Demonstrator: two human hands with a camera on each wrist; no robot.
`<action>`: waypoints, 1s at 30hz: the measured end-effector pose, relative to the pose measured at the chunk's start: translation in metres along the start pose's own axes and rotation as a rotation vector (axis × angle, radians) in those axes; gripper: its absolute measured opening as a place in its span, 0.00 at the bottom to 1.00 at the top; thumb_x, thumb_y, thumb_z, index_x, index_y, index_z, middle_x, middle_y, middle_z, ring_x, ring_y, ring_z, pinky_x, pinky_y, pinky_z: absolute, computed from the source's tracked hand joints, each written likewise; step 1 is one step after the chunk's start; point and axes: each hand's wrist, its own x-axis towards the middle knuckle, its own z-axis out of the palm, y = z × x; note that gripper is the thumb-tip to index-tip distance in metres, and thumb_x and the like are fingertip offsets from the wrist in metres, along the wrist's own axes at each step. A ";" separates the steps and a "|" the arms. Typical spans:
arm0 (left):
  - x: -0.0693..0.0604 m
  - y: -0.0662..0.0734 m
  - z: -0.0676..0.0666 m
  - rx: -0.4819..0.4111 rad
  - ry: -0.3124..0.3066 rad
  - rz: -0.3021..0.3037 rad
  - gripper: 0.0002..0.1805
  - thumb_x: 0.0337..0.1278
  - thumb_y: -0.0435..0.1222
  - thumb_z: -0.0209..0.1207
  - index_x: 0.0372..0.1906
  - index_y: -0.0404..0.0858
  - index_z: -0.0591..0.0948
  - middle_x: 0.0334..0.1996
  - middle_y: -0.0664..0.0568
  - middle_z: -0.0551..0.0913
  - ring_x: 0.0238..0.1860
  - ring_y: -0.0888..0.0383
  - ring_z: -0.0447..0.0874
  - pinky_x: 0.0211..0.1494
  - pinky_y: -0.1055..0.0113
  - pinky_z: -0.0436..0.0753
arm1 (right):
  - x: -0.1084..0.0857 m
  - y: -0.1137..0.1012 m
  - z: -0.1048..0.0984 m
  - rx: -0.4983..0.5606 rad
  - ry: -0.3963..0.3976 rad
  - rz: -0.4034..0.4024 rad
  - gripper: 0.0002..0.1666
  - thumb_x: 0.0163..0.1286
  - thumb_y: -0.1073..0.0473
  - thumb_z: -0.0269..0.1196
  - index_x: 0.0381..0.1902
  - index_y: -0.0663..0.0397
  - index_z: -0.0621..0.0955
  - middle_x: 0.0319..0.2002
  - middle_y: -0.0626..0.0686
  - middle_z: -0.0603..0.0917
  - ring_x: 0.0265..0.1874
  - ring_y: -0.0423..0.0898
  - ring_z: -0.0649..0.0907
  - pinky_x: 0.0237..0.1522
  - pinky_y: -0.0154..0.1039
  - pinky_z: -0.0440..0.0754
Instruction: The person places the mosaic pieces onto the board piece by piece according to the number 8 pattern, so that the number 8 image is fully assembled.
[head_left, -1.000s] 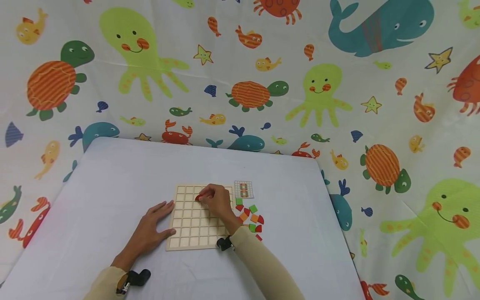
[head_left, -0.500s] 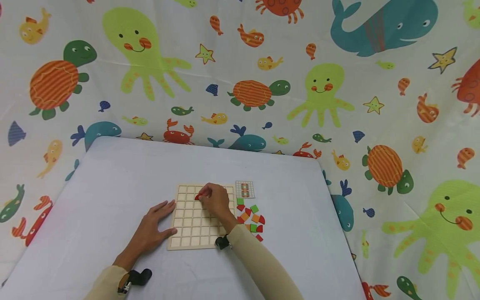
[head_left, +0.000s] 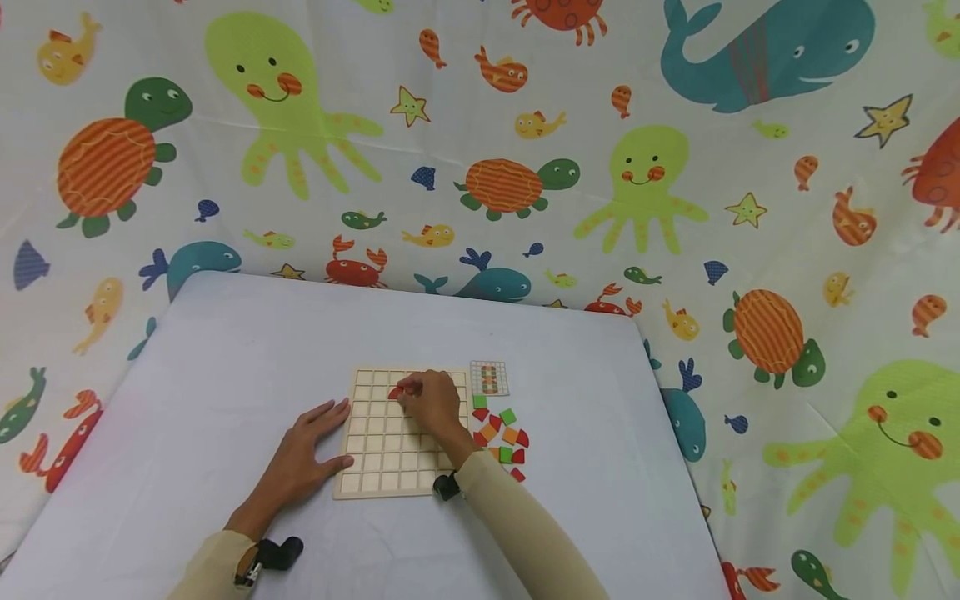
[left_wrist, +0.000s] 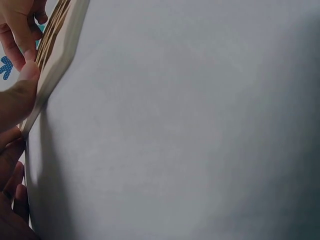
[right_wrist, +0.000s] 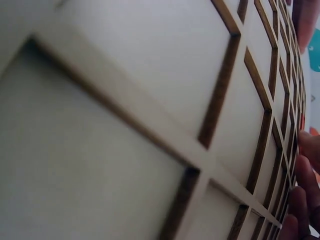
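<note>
A square wooden grid board (head_left: 375, 464) lies on the white table. My right hand (head_left: 435, 407) is over its upper part and pinches a red quarter-circle tile (head_left: 395, 392) at a cell in the upper rows. Fingertips partly cover that tile. In the right wrist view the right hand's fingers (right_wrist: 306, 192) are low over the far cells, with a sliver of red by them. My left hand (head_left: 306, 452) rests at the board's left edge with fingers spread, touching it. The left thumb (left_wrist: 27, 85) lies against the board's side in the left wrist view.
Several loose red, green and orange tiles (head_left: 506, 455) lie right of the board, partly behind the right wrist. A small printed pattern card (head_left: 490, 378) lies near the board's upper right corner. A sea-animal curtain (head_left: 517, 92) hangs behind the table (head_left: 247, 358).
My right hand stays at the same part of the board, its fingers shifting slightly about the red tile. The left hand keeps its place at the edge.
</note>
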 end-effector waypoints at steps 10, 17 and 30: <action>0.000 -0.001 0.000 0.000 0.016 0.017 0.49 0.51 0.38 0.79 0.79 0.36 0.70 0.78 0.33 0.69 0.79 0.30 0.61 0.72 0.22 0.62 | -0.008 0.012 -0.018 0.109 0.043 -0.048 0.12 0.68 0.59 0.76 0.49 0.47 0.93 0.35 0.48 0.91 0.32 0.38 0.84 0.35 0.32 0.81; 0.000 0.000 0.000 -0.003 0.021 0.024 0.49 0.51 0.37 0.79 0.79 0.36 0.70 0.78 0.33 0.69 0.79 0.30 0.61 0.72 0.22 0.62 | -0.017 0.027 -0.041 0.196 0.060 -0.013 0.12 0.69 0.58 0.75 0.50 0.49 0.91 0.37 0.49 0.90 0.36 0.41 0.82 0.40 0.37 0.83; 0.000 -0.002 0.000 -0.003 0.022 0.025 0.49 0.52 0.38 0.79 0.78 0.35 0.70 0.78 0.33 0.69 0.79 0.30 0.61 0.72 0.21 0.61 | -0.039 0.067 -0.089 0.222 0.152 0.122 0.13 0.69 0.59 0.75 0.51 0.50 0.91 0.38 0.49 0.91 0.36 0.46 0.82 0.38 0.35 0.84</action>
